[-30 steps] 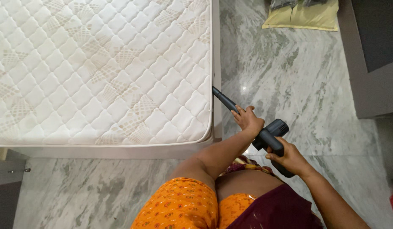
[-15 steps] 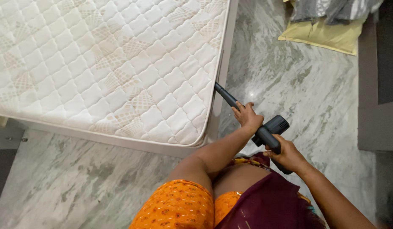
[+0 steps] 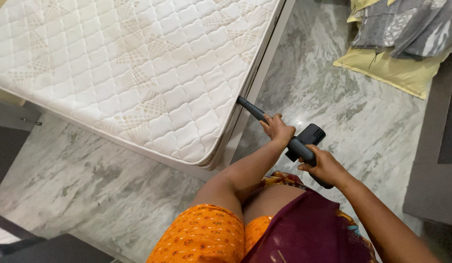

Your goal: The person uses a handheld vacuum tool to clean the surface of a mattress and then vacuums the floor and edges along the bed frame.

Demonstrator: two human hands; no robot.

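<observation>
Fingers of the right hand [image 3: 325, 167] wrap tight around the handle of a black handheld vacuum cleaner [image 3: 304, 148], near its rear end, with the motor body sticking up just past the knuckles. The left hand [image 3: 276, 128] closes over the narrow front part of the same machine, where the body thins into the crevice nozzle [image 3: 250, 109]. That nozzle runs up and to the left from the left hand, and its tip sits in the gap between the side of the white quilted mattress [image 3: 138, 68] and the pale bed frame [image 3: 257, 83] that borders it, at the mattress's right edge. Whether the tip actually touches the fabric cannot be told.

Both forearms reach forward from the bottom of the view, above an orange patterned garment [image 3: 206, 234] and a maroon cloth [image 3: 308, 229] worn by the person. The mattress lies diagonally across the upper left, its corner pointing toward the person. Grey-veined marble floor [image 3: 343, 102] spreads around the bed. At the top right, well apart from the hands, a yellow pillow [image 3: 386, 70] lies on the floor with grey patterned bedding [image 3: 401, 27] piled on it.
</observation>
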